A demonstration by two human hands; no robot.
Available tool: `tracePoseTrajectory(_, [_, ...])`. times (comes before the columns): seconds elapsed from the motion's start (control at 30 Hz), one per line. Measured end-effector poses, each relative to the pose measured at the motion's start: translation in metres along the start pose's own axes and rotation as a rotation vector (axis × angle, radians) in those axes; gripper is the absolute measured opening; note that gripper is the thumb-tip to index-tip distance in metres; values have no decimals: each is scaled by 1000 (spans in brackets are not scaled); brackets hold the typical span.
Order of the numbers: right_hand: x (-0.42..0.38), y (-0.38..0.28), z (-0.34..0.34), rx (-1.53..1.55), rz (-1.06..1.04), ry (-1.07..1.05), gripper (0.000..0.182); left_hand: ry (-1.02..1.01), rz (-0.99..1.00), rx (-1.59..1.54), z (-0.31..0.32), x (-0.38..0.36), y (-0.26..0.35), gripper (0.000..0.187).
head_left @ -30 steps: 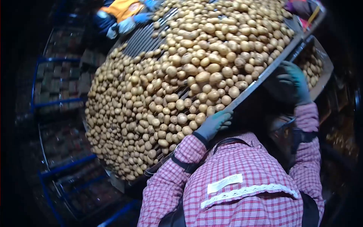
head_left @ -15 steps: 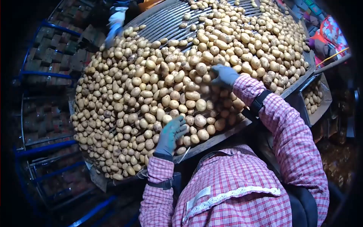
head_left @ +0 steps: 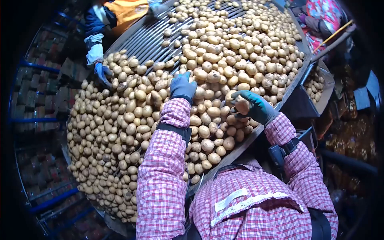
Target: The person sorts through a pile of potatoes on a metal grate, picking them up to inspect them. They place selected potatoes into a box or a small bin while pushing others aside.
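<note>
Many potatoes [head_left: 132,116] lie heaped over a slatted metal table [head_left: 150,42]. My left hand [head_left: 183,86], in a blue-grey glove, rests on the potatoes near the middle of the heap. Its fingers point away from me and seem bent over the potatoes, their tips partly hidden. Close to the table's near edge, my right hand [head_left: 257,107], in a grey and green glove, has its thumb and fingers curled round a brownish potato [head_left: 242,106]. More potatoes lie just beneath and beside that hand.
Across the table at the upper left, a person in an orange apron [head_left: 127,14] has a gloved hand [head_left: 103,74] at the heap's edge. Another person in patterned clothing [head_left: 326,16] is at the upper right. A box of potatoes [head_left: 315,89] hangs beside the right edge.
My left hand has moved forward from the near edge onto the heap. My right hand has shifted right and nearer, and now holds a potato. The view has shifted, showing more of the person opposite.
</note>
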State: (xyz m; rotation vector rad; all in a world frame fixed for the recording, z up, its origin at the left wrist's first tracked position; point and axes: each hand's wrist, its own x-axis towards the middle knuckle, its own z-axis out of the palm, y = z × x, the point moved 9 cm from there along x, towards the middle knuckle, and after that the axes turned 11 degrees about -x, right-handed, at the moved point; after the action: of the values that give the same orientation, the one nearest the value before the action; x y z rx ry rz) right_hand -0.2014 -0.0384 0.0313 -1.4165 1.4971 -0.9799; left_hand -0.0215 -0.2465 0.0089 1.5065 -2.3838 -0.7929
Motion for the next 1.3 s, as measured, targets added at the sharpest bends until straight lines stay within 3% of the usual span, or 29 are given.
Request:
tracePoseTrajectory(0.03, [-1,21,-3,304,214,42,38,-39,-41,-6,4,4,-4,57])
tracePoseTrajectory(0.07, [-8,48,8,817,547,91,36,40,30,1,8,9,-15,48])
tracePoseTrajectory(0.13, [12,35,-2,569,474,112,28,-105,-93,-537,12,2,-34,49])
tracePoseTrajectory(0.17, [27,40,-5,429,451,86,28,-77,-133,-769,6,-6,-38,43])
tracePoseTrajectory(0.2, [42,43,-6,291,430,55,29,-170,-349,-1111,4,-22,-43,44])
tracePoseTrajectory(0.27, [79,22,-7,108,278,116,32,-200,-464,-1619,1,-53,-40,49])
tracePoseTrajectory(0.3, [94,11,-8,-15,306,109,40,-258,-447,-1750,4,-63,-43,52])
tracePoseTrajectory(0.33, [115,2,-10,-337,169,157,47,-311,-427,-1882,1,-73,-44,55])
tracePoseTrajectory(0.4, [147,-2,9,-751,87,99,48,-335,-380,-2149,-5,-94,-45,63])
tracePoseTrajectory(0.43, [154,13,29,-845,259,-162,47,-310,-381,-2174,-9,-103,-49,66])
tracePoseTrajectory(0.53, [154,8,52,-1030,185,-101,41,-293,-326,-2209,-20,-127,-53,73])
tracePoseTrajectory(0.63, [151,11,58,-751,281,-272,30,-237,-371,-2053,-25,-143,-54,67])
tracePoseTrajectory(0.7, [140,-3,59,-527,159,-335,28,-152,-453,-1935,-20,-152,-60,61])
tracePoseTrajectory(0.77, [124,-29,65,-856,-603,-278,28,-149,-473,-1932,-11,-154,-59,47])
tracePoseTrajectory(0.8, [117,-26,63,-726,-484,-359,26,-195,-484,-1932,-6,-154,-60,44])
tracePoseTrajectory(0.83, [112,-6,54,-225,-103,-364,29,-198,-513,-1898,-3,-156,-58,39])
tracePoseTrajectory(0.9, [79,23,56,419,474,-300,37,-183,-517,-1803,1,-156,-45,33])
tracePoseTrajectory(0.93, [73,29,60,511,406,-330,41,-177,-507,-1741,-1,-155,-36,32])
tracePoseTrajectory(1.07, [33,8,55,732,566,-324,41,-168,-481,-1695,11,-148,-2,27])
tracePoseTrajectory(1.1, [32,7,46,636,468,-272,42,-253,-503,-1884,21,-144,9,25])
tracePoseTrajectory(1.13, [29,7,37,540,374,-219,45,-213,-546,-1829,26,-143,5,28])
tracePoseTrajectory(1.2, [20,36,36,585,360,-198,59,-179,-558,-1820,32,-146,14,31])
tracePoseTrajectory(1.23, [16,44,35,607,354,-187,67,-305,-532,-1962,36,-145,30,34])
tracePoseTrajectory(1.27, [1,56,48,996,546,-299,74,-273,-555,-1926,40,-149,36,36])
tracePoseTrajectory(1.3, [-2,57,45,1021,542,-224,82,-285,-560,-1915,42,-150,46,37])
